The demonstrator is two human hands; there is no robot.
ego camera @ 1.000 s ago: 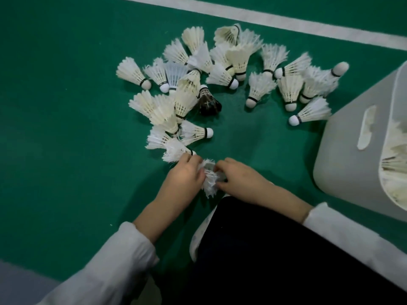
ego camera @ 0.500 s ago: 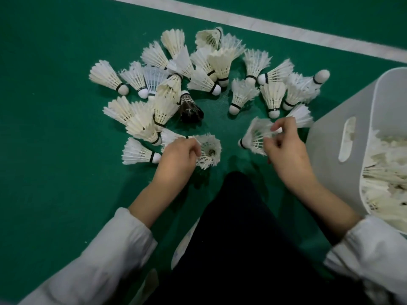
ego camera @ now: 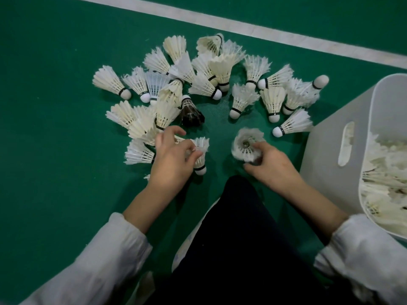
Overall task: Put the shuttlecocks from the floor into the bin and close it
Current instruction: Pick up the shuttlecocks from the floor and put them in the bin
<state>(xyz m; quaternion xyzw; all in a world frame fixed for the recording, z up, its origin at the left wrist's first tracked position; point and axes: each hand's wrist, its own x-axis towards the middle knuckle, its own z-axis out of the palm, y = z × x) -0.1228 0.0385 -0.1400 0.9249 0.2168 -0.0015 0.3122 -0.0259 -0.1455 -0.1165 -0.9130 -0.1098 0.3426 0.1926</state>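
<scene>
Gathering step, both hands loaded, most of the pile not yet in.

Left hand (ego camera: 174, 159): grip clamped on a feather shuttlecock (ego camera: 199, 154), fingers pinching the skirt, cork end pointing down toward the person's knee. Long axis runs roughly away from the bin (ego camera: 326, 150) wall, not along it.

Right hand (ego camera: 271, 164): grip closed around the base of a second shuttlecock (ego camera: 247, 144), open skirt facing up at the camera, so axis is near vertical. Might be more than one nested in that hand; cork end is hidden by the fingers, can't tell.

Key relation: the bin sits just right of the right hand, open top tilted toward the person, already holding a good load of shuttlecocks. Right hand is clearly the nearer one; the left has to cross over the knee to reach it. My read: the right drops first, a short sweep toward the bin mouth, and the left follows or passes its piece across.

The remaining pile of shuttlecocks (ego camera: 222, 71) lies on the green floor (ego camera: 55, 150) on the far side of both hands from the person, fanned out from near the bin wall leftward. One dark shuttlecock (ego camera: 191, 113) sits mid-pile, just beyond the left hand. No lid in view.
</scene>
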